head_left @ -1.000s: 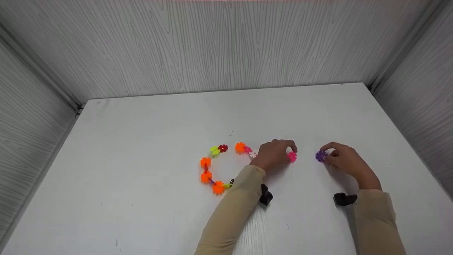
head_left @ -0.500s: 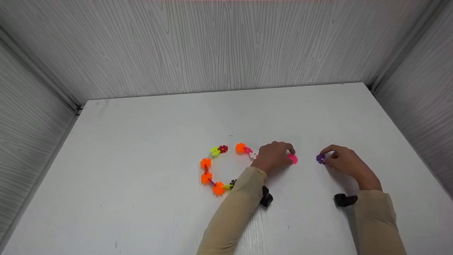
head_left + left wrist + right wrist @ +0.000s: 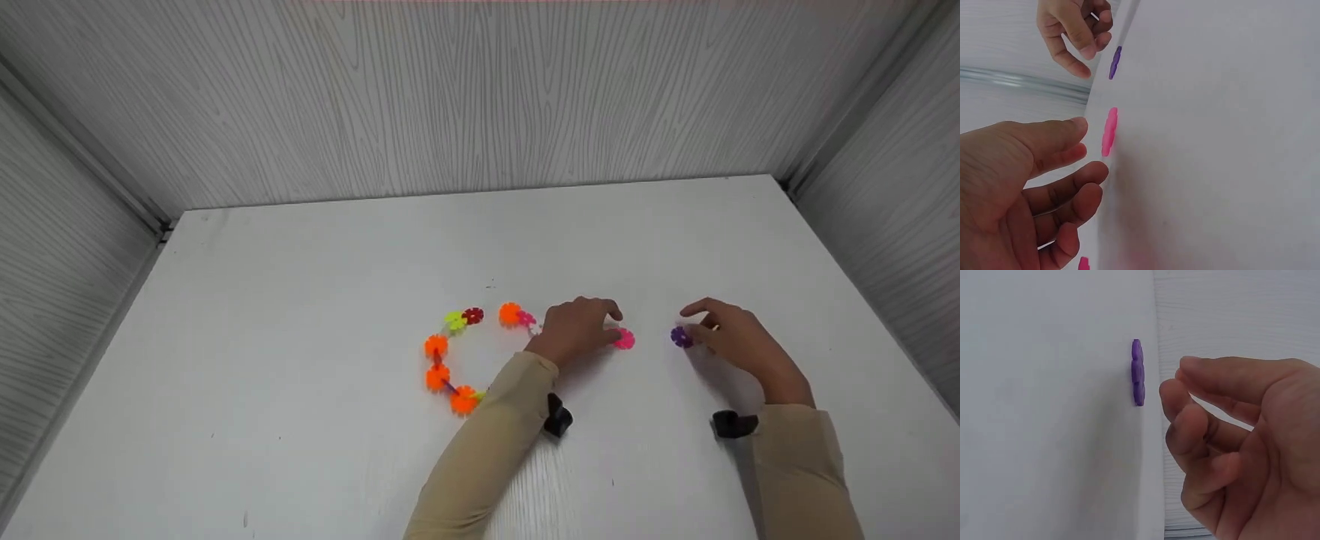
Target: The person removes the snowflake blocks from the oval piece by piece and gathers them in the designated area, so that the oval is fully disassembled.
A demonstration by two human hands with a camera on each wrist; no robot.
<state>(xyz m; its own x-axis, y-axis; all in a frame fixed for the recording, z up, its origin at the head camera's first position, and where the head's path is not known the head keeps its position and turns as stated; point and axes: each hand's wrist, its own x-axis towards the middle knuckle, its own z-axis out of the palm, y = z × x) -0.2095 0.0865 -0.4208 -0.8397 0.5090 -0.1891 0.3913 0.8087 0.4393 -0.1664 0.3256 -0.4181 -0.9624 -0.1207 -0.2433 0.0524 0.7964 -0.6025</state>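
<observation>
A pink notched plastic disc (image 3: 625, 339) lies flat on the white table, just off the fingertips of my left hand (image 3: 577, 326). In the left wrist view a small gap separates that disc (image 3: 1110, 132) from the relaxed fingers of the left hand (image 3: 1044, 185). Farther right is a purple notched disc (image 3: 681, 337), also flat. My right hand (image 3: 735, 337) hovers beside it, fingers loosely bent. Nothing is held there; the right wrist view shows the purple disc (image 3: 1138, 373) apart from the fingers.
Left of my hands, linked notched discs form an open ring, with orange discs (image 3: 437, 377), a yellow-green disc (image 3: 455, 321) and a dark red disc (image 3: 472, 315). My left arm hides part of it. Walls with a wood-grain pattern (image 3: 480, 97) border the table.
Both hands have let go of their discs and lifted slightly away. The pink disc has shifted a little right and nearer; the purple one now lies flat on the table.
</observation>
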